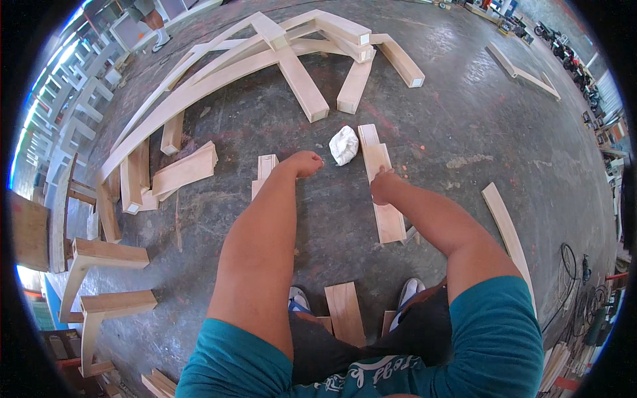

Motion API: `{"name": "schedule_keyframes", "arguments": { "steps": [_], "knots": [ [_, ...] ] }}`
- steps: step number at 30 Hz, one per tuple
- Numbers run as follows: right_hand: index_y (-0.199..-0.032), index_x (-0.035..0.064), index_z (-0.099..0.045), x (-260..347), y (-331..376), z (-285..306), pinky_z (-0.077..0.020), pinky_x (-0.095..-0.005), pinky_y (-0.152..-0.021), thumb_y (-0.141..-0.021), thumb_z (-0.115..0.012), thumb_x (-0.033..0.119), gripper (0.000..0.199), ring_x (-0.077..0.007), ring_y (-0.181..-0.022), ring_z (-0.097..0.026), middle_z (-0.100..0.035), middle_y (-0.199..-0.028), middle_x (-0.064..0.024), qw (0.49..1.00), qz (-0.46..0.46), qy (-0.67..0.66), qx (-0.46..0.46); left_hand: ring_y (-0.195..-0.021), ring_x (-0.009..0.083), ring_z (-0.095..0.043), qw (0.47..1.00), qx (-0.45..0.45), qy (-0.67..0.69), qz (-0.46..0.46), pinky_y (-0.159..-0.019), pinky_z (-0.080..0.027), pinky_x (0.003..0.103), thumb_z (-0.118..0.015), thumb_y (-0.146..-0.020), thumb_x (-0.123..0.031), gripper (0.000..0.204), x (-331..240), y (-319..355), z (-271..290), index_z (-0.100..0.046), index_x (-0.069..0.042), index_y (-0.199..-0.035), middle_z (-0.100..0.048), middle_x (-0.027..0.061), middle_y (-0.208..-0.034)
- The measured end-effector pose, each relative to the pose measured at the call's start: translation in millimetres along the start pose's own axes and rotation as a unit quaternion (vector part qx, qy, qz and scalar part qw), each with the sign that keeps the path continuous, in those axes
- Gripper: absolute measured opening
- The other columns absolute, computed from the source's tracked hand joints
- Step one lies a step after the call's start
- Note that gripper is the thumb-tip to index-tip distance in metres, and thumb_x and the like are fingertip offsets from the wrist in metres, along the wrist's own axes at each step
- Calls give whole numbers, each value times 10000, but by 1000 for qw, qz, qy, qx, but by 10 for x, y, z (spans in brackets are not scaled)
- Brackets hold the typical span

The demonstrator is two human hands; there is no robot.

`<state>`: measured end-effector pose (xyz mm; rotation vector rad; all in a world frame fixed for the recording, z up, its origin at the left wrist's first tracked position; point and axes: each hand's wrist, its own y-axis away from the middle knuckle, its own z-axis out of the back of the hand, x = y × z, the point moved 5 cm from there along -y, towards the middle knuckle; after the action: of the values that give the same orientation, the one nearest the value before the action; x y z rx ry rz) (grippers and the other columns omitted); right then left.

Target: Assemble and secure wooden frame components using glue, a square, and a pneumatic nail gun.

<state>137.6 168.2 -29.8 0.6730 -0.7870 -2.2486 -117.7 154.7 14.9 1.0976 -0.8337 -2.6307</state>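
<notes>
Over the floor my left hand [306, 164] is closed, its fingertips drawn together; anything between them is too small to name. A short pale wooden piece [267, 163] lies beside that wrist. My right hand [383, 186] is curled over a stack of pale wooden boards [389, 222]. Whether it touches or grips them I cannot tell, as its fingers are mostly hidden. Between the hands, slightly farther off, sits a crumpled white lump [344, 146], like a wad of cloth or a bag, close to the boards' far end.
Long wooden beams [199, 89] lean and cross at the far left. L-shaped wooden pieces [113, 252] stand at left. Another board [345, 312] lies between my feet, and a long strip [507, 229] is at right near black cables [569, 272]. Someone's leg [154, 23] shows far left.
</notes>
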Motion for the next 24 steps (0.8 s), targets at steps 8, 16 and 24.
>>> {"name": "schedule_keyframes", "arguments": {
  "steps": [8, 16, 24],
  "knots": [
    [-1331, 37, -608, 36, 73, 54, -331, -588, -1111, -775, -695, 242, 599, -514, -1413, -317, -286, -1507, -398, 1000, 16, 15, 3, -987, 227, -656, 1000, -4, 14, -1, -864, -506, 383, -634, -911, -339, 387, 66, -68, -39, -677, -94, -1208, -708, 106, -1098],
    [-1259, 10, -650, 43, 23, 203, -356, -591, -1096, -809, -646, 295, 533, -508, -1396, -350, -459, -1423, -336, 998, 44, 46, -16, -933, 209, -659, 1000, -21, 16, -1, -834, -511, 373, -639, -899, -327, 342, 65, -30, 115, -704, -95, -1142, -715, 97, -1061],
    [-1292, 143, -659, 33, -391, -354, -121, -556, -1193, -912, -535, 353, 452, -351, -1399, -413, -544, -1435, -145, 995, 81, 65, 10, -788, 146, -599, 997, 33, -23, -60, -667, -505, 361, -599, -926, -274, 292, 222, -370, -213, -697, -96, -1135, -683, 18, -932]
  ]
}}
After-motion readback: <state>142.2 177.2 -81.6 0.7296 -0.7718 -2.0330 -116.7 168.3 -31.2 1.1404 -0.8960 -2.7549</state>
